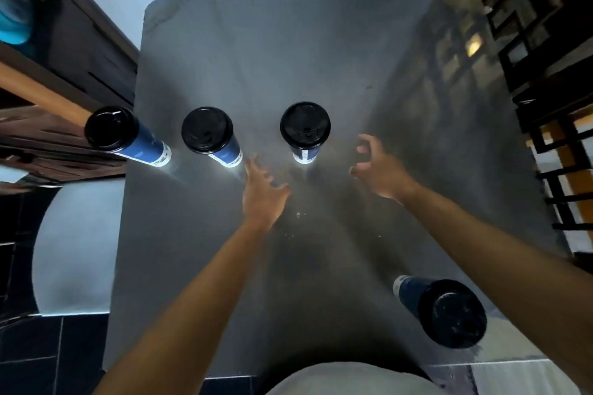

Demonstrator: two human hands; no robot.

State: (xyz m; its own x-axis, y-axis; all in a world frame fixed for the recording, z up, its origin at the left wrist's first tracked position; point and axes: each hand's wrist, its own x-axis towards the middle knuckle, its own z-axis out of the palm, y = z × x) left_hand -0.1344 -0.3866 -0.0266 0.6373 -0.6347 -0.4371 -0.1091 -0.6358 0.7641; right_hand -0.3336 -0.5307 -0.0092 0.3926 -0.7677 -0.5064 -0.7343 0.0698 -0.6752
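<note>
Flanking the cup [305,133] — left hand [261,192] splayed, right hand [377,167] half-curled

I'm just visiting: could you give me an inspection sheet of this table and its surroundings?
Surface: grey table, smooth, reflective.
Job's things: three lidded blue cups in a row, left cup, middle cup, right cup; fourth cup apart, nearer the person; all upright.
Clutter: a few pale crumbs.
Hands: left hand and right hand open, either side of the right cup, touching nothing.
Cables: nothing seen.
Surroundings: wooden furniture left, dark lattice right, tiled floor below.
</note>
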